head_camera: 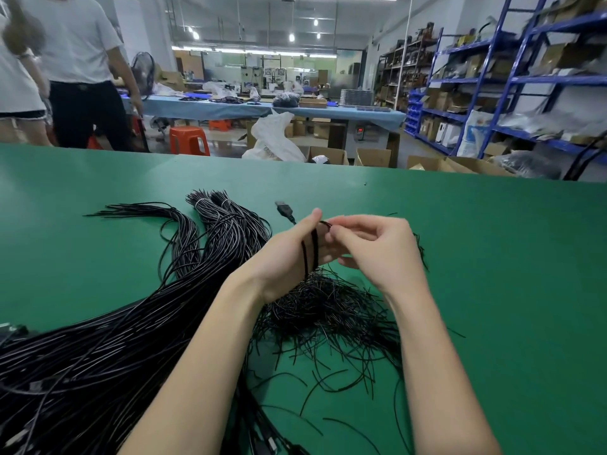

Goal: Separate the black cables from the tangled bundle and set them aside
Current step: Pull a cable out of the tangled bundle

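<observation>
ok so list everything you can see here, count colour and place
green table: one, green, foreground
cable bundles: two tied, black, far left of the hands
loose cable heap: one, black, near left
tangled pile: one, black, under the hands
usb plug: one, black, beyond the hands
held cables: a few, black, in the left grip
stool: one, orange, behind the table
shelving: blue, right
people: two, back left
left hand: one, holds cables
right hand: one, pinches a cable end

Surface [460, 241]: green, matt, smooth covering. Black cables [138, 339]: glossy plastic sheath, white glints seen along lengths. Loose tangle [328, 310] near middle: thinner strands, same glossy black. USB plug [281, 204] toward far edge: metal shell, black plastic body.
</observation>
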### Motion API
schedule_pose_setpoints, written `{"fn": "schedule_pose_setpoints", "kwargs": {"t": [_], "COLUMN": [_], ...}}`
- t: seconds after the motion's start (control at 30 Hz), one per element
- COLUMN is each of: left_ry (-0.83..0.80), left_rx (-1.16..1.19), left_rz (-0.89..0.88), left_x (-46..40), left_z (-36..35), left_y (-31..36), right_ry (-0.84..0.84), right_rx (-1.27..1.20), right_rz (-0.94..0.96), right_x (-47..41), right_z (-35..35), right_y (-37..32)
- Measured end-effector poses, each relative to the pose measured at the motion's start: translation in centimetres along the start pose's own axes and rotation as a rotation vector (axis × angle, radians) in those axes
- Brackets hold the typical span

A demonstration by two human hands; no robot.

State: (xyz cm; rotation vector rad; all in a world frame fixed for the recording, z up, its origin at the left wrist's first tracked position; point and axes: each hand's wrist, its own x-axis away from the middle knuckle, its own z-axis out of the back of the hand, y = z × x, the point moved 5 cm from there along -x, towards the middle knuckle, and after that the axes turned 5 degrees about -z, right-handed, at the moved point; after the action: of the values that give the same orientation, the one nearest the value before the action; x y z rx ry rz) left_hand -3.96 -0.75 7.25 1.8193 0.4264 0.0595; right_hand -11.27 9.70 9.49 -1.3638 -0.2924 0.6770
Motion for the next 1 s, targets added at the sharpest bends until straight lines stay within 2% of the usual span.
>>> {"fn": "schedule_pose_setpoints", "kwargs": {"t": [0.13, 0.27, 0.4, 0.53, 0.7, 0.87, 1.0], "left_ry": [0.023, 0.007, 0.009, 0.013, 0.042, 0.048, 0.03], "left_rx": [0.078, 0.171, 0.192, 0.14, 0.148, -0.006, -0.067], "left_rz": [-0.018, -0.001, 0.02, 0.012, -0.009, -0.041, -0.047], "left_x": [0.0, 0.0, -0.2, -0.4, -0.6, -0.5, -0.4], "left_z": [0.1, -0.5, -0.7, -0.4, 0.1, -0.6, -0.7], "left_y": [-0.3, -0.9, -1.3, -1.7, -1.7, -2.0, -2.4], "right_ry": [-0.008, -0.143, -0.074, -0.04, -0.142, -0.106, -0.106], "right_rx": [-0.005, -0.091, -0.093, -0.059, -0.067, -0.086, -0.056], "right_rz": [-0.122, -0.198, -0.177, -0.141, -0.177, -0.08, -0.099], "right_x": [0.5, 0.7, 0.5, 0.3, 0.3, 0.0, -0.1], "right_z": [-0.1, -0.2, -0.3, -0.5, -0.1, -0.1, 0.0], "right_y": [2.0, 2.4, 2.8, 3.4, 3.9, 3.0, 3.6]}}
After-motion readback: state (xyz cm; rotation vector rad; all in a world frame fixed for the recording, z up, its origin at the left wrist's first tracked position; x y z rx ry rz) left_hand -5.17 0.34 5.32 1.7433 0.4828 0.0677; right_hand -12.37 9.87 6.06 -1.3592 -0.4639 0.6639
